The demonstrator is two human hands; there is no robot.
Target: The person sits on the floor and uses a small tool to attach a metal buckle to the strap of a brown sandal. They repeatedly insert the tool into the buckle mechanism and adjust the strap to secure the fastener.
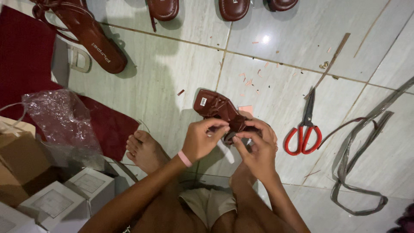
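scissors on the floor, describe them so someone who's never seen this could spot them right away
Start from the pale tiled floor and look to the right of the hands working on the brown sandal. The scissors lie there closed, blades pointing away from the person. Their bright red loop handles set them apart from the grey straps beside them.

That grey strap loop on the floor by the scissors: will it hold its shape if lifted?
Probably not. The grey strap lies in loose curves on the tile floor, so it likely droops. It looks thin and flat, so probably light, and unlikely to roll.
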